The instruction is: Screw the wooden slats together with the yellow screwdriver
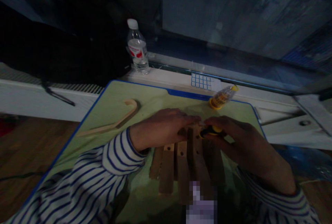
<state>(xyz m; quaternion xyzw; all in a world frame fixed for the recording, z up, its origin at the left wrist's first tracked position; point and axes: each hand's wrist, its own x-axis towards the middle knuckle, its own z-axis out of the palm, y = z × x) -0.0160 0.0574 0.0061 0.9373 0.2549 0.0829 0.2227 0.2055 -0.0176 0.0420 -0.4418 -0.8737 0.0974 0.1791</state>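
Observation:
A slatted wooden piece (169,172), several brown strips side by side with dark round spots near their far ends, lies on the table in front of me. My left hand (166,127) reaches across its far end, fingers bent over the wood and fingertips close to my right hand. My right hand (241,141) is closed on a short yellow-and-black tool (211,131) at the far right of the strips. The tool's tip is hard to make out in the dim light. Left of my left hand lies a hooked wooden strip (124,117), shaped like a cane.
The pale green table (150,94) has a blue edge. A yellow-capped plastic bottle (221,98) stands at its back right. Behind, on the sill, are a water bottle (138,53) and a blue-gridded sheet (201,81). Dark cloth (64,54) lies at left; a window is behind.

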